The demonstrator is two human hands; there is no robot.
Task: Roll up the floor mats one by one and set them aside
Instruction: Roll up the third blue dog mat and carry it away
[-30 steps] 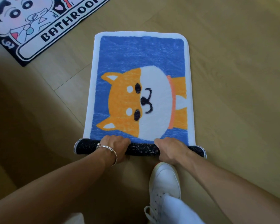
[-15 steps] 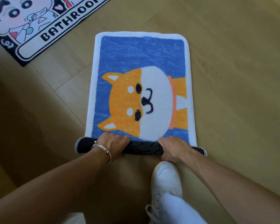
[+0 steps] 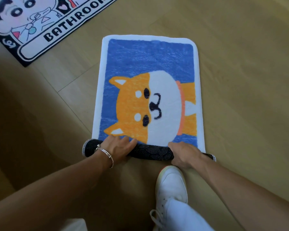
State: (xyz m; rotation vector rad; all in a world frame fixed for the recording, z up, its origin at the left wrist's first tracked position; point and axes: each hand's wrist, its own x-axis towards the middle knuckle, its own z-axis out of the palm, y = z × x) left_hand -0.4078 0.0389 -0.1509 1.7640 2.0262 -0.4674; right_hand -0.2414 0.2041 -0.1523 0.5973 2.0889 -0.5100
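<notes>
Dog mat (image 3: pixel 148 64) flat on the floor (image 3: pixel 240 97), near edge wound into a thin dark roll (image 3: pixel 150 151) | feel, my guess: soft, light, floppy, grippy backing; take it on the roll near both ends | my left hand (image 3: pixel 117 149) fingers (image 3: pixel 123 140) stretched flat over the roll, pressing | my right hand (image 3: pixel 183 154) fingers curled around it

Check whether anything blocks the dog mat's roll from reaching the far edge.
Nothing visible does. The left hand and right hand are on the roll, and the flat dog mat ahead is bare to its far edge. The bathroom mat lies apart, off to the left; the shoe is behind the roll.
</notes>
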